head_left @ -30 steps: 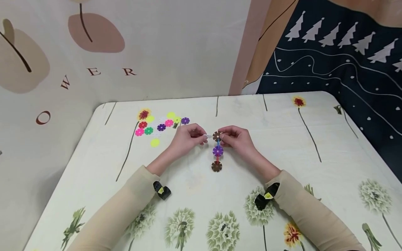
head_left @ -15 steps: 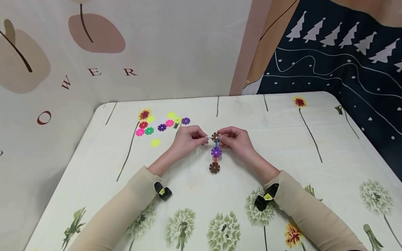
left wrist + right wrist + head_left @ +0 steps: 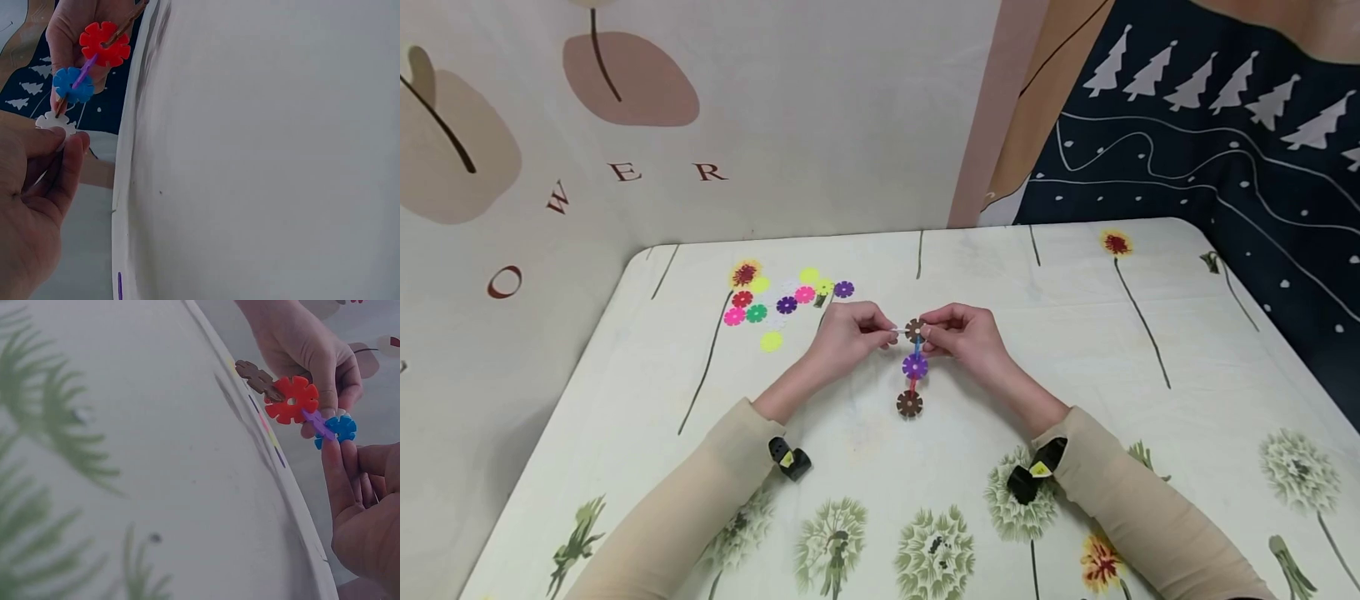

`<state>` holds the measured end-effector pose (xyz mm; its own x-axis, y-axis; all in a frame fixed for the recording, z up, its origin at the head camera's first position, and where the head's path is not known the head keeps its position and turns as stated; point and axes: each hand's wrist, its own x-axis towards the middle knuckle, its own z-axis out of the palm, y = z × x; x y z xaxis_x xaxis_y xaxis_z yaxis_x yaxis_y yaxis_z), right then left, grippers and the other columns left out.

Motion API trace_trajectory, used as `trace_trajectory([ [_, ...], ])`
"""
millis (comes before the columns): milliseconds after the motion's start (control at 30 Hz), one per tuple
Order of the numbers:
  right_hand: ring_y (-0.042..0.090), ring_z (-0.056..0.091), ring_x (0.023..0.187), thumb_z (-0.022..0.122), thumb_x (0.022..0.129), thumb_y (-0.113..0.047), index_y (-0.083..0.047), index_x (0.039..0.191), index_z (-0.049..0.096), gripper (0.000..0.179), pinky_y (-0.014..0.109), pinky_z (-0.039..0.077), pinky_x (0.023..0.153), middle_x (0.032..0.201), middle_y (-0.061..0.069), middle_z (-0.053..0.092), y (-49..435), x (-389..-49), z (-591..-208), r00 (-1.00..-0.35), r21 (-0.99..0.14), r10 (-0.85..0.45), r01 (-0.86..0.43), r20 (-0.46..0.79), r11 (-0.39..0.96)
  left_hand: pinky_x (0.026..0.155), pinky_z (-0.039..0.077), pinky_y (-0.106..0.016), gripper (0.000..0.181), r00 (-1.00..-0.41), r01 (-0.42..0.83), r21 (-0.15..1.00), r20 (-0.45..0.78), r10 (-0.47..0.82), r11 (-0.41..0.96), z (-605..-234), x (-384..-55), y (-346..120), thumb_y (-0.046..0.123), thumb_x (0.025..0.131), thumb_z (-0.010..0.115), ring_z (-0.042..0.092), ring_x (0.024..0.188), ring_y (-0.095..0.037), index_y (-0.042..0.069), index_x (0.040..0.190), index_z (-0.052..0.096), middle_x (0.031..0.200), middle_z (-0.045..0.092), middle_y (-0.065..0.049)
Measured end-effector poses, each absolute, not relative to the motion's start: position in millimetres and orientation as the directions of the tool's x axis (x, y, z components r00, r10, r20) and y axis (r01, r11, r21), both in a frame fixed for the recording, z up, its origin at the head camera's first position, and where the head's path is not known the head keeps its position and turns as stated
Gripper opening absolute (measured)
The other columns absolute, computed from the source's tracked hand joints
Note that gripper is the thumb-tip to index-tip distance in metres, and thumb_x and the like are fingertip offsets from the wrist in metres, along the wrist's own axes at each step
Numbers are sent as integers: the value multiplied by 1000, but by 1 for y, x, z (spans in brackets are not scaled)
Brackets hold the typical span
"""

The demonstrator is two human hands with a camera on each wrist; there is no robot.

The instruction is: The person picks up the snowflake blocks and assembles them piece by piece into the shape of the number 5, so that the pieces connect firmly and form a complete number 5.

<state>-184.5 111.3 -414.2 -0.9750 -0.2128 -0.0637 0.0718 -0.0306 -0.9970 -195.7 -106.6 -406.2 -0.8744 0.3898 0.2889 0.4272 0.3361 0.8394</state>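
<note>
Right hand [image 3: 966, 333] pinches a 5-disc chain [image 3: 910, 367]; left hand [image 3: 850, 333], a white disc [image 3: 55, 122] at its end; loose discs [image 3: 782, 303] left of it remain.

White disc [image 3: 55, 119] was partly hidden by thumb of left hand [image 3: 34, 206]; from head, showed mere sliver, too small to tell whether slotted into upper brown disc [image 3: 913, 331]; that disc's right rim was covered by fingers of right hand [image 3: 962, 332]; sleeves [image 3: 677, 500] ran off bottom edge in head view; green print [image 3: 59, 415] lay blurred, cropped by left edge in right wrist view.
</note>
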Motion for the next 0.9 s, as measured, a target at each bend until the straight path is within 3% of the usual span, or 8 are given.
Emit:
trace_trajectory([
  [267, 15, 71, 69, 65, 94, 12, 18, 113, 64, 21, 34, 63, 74, 93, 15, 71, 110, -185, -411, -972, -999, -232, 47, -43, -9, 64, 60, -25, 10, -828, 525, 774, 367, 424, 355, -405, -195, -105, -12, 83, 78, 72, 70, -22, -2, 83, 74, 81, 74, -14],
  [633, 16, 72, 72, 64, 96, 9, 15, 117, 63, 22, 34, 63, 76, 95, 15, 70, 113, -187, -415, -967, -998, -248, 69, -64, -12, 68, 61, -26, 8, -891, 412, 835, 286, 353, 365, -410, -196, -107, -7, 85, 78, 72, 74, -19, -2, 91, 75, 84, 75, -11],
  [900, 17, 72, 71, 65, 95, 9, 15, 116, 65, 22, 34, 63, 75, 97, 17, 71, 113, -191, -417, -969, -999, -245, 43, -43, 5, 69, 61, -27, 8, -895, 399, 840, 271, 354, 367, -410, -198, -110, -7, 86, 78, 73, 74, -20, -2, 92, 77, 85, 75, -12],
])
